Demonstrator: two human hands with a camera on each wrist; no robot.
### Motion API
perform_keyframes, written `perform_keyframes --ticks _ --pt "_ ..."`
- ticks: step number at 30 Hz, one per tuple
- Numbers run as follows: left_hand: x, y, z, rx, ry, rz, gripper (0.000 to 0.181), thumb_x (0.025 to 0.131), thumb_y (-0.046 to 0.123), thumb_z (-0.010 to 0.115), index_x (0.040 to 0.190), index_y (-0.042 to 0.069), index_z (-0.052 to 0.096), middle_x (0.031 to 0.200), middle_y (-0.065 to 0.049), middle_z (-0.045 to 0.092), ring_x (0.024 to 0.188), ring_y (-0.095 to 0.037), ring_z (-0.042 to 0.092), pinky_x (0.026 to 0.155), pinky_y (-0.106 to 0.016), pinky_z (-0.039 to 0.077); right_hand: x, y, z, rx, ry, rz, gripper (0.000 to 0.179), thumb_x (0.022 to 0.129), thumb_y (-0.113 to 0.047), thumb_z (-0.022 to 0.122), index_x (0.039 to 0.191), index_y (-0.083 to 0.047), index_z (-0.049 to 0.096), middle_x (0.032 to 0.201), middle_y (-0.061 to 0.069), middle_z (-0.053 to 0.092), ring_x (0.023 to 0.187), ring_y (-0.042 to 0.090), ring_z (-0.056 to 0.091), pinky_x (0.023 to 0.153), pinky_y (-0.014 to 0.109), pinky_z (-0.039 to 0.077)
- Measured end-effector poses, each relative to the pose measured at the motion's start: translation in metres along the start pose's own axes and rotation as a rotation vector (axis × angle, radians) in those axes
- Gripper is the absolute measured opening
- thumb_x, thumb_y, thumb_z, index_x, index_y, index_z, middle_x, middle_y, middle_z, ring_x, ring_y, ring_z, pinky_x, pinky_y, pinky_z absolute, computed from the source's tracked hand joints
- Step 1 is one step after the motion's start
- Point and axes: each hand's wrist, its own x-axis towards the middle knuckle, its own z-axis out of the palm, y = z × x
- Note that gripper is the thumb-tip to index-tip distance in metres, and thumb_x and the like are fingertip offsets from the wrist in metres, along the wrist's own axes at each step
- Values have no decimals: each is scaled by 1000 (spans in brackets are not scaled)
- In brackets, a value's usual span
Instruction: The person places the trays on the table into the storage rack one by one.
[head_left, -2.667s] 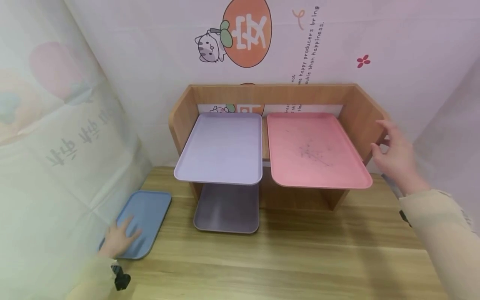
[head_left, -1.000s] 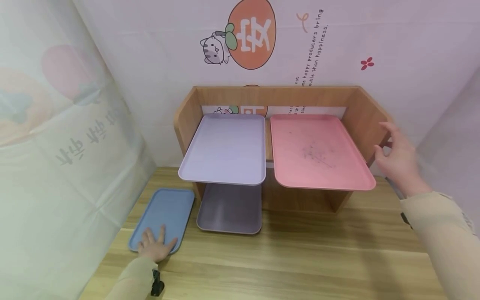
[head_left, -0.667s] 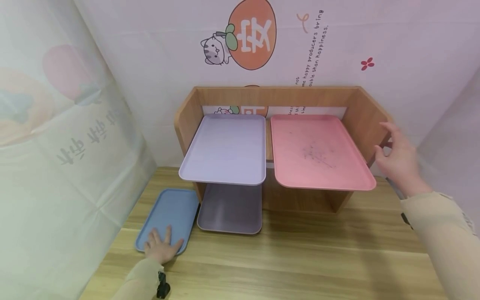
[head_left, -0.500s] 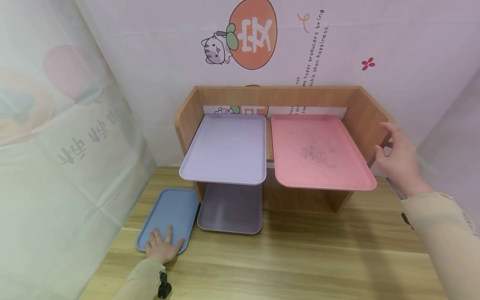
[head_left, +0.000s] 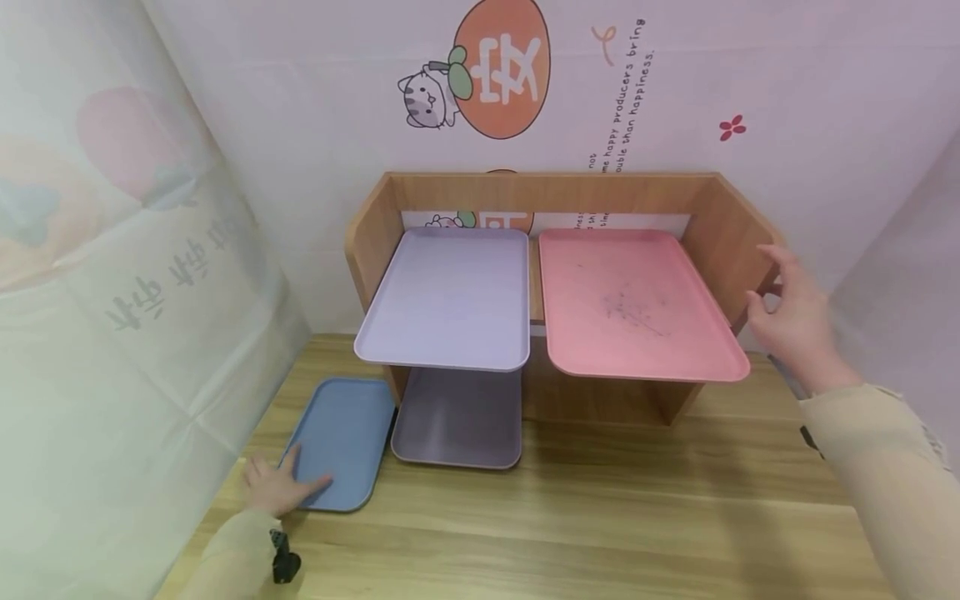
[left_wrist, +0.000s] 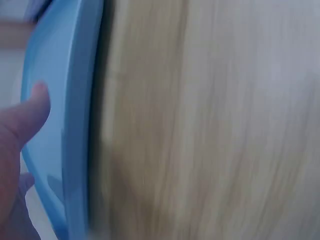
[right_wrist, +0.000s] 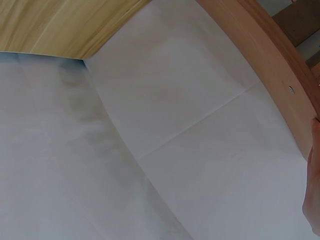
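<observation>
My left hand (head_left: 274,490) lies at the near left corner of a blue tray (head_left: 347,433), fingers spread and thumb reaching over the tray surface. The left wrist view shows the thumb (left_wrist: 35,107) above the tray, beside its raised rim. My right hand (head_left: 798,325) holds the front edge of the right side panel (head_left: 738,250) of a wooden desk shelf, thumb and index finger curved about it. In the right wrist view only part of this hand (right_wrist: 312,185) shows, against the panel's edge.
On the shelf's upper board lie a lilac tray (head_left: 450,300) and a pink tray (head_left: 637,308) with dark scuffs, both overhanging the front. A grey-purple tray (head_left: 457,425) sits in the lower left compartment, sticking out onto the wooden table (head_left: 570,517). Printed cloth (head_left: 300,150) hangs behind and at the sides.
The blue tray has slid right, up close to the shelf's left side, under my left hand. Since then that hand has shifted left to the tray's corner. My right hand stays at the panel.
</observation>
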Motion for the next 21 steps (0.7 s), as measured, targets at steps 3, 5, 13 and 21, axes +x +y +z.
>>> perform_keyframes --ticks 3,5,13,21 --pt "2 -16 -1 21 -8 29 110 70 68 65 146 0 23 133 -56 2 122 -70 10 97 -78 15 0 0 0 -4 4 -9 65 90 -3 51 148 -12 24 146 28 34 108 54 47 51 4 30" --pt "3 -22 -1 6 -17 56 110 69 65 68 145 -1 24 134 -55 4 122 -70 11 97 -78 14 0 1 0 -3 4 -13 65 90 -2 51 148 -11 25 146 28 34 108 54 47 51 4 31" --pt "6 -29 6 -18 28 127 115 64 70 69 145 -1 27 134 -49 18 121 -69 18 97 -78 17 0 0 0 -4 -1 -4 65 90 -2 51 148 -11 24 147 27 32 109 54 47 52 3 30" --pt "8 -19 5 11 48 238 96 68 46 79 137 -6 37 129 -50 28 120 -67 27 95 -74 28 -1 -1 0 -5 -2 2 65 90 -3 51 148 -11 24 148 26 31 109 54 46 53 1 28"
